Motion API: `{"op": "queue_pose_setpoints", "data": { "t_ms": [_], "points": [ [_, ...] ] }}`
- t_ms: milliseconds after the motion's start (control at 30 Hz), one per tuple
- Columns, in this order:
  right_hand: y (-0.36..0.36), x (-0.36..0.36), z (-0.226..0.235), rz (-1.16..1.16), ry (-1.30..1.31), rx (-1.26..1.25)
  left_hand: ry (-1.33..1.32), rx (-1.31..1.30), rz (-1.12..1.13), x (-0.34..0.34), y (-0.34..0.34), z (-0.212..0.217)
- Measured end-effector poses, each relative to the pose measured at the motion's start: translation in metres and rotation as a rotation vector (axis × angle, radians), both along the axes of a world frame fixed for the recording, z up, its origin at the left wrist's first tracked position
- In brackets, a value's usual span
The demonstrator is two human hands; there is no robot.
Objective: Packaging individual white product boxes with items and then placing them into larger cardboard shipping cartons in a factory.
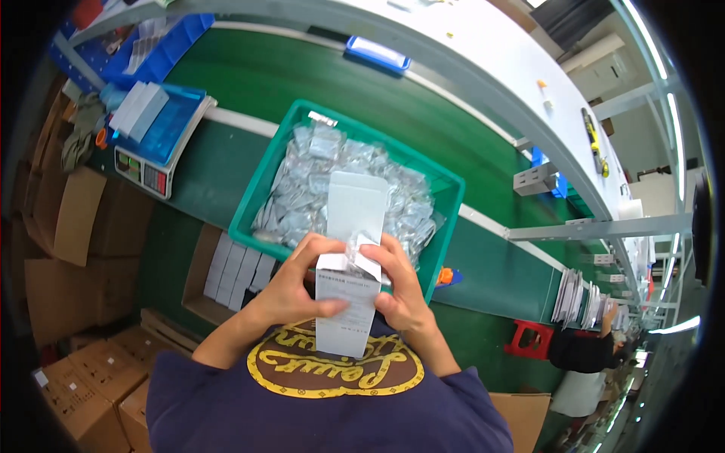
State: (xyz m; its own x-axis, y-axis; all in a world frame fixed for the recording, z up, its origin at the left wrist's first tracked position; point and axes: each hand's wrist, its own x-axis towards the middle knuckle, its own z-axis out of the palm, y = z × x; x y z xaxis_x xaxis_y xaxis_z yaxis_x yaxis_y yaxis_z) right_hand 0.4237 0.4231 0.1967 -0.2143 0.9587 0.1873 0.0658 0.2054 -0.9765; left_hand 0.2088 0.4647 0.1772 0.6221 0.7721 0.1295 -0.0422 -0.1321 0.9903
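Observation:
A tall white carton [346, 321] stands open in front of my chest, its long top flap [357, 208] raised. My left hand [289, 291] wraps its left side, thumb across the printed face and fingertips at the opening. On the other side, my right hand [404, 294] grips the carton's edge, index finger on a small side flap. A small clear plastic bag [353, 245] sits in the mouth between my fingertips; its contents cannot be made out. Just beyond, a green bin [451, 200] holds a heap of clear bags [306, 185] with small parts.
A scale [143, 172] with a blue tray [177, 124] and white cartons stands at the left. Below the bench, an open cardboard box [198, 291] holds white cartons. A metal shelf [521, 83] overhangs the far side. A red stool [529, 340] and another person [581, 355] are at right.

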Motion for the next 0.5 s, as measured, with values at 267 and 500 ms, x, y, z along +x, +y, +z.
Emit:
{"op": "queue_pose_setpoints", "data": {
  "t_ms": [267,500],
  "points": [
    [0.011,-0.036,-0.009,-0.037,0.264,0.204,0.039,-0.158,0.065,-0.012,-0.010,0.013],
    [0.014,-0.031,0.032,0.141,0.020,-0.120,-0.061,-0.065,0.182,-0.017,-0.038,0.015]
  ]
}}
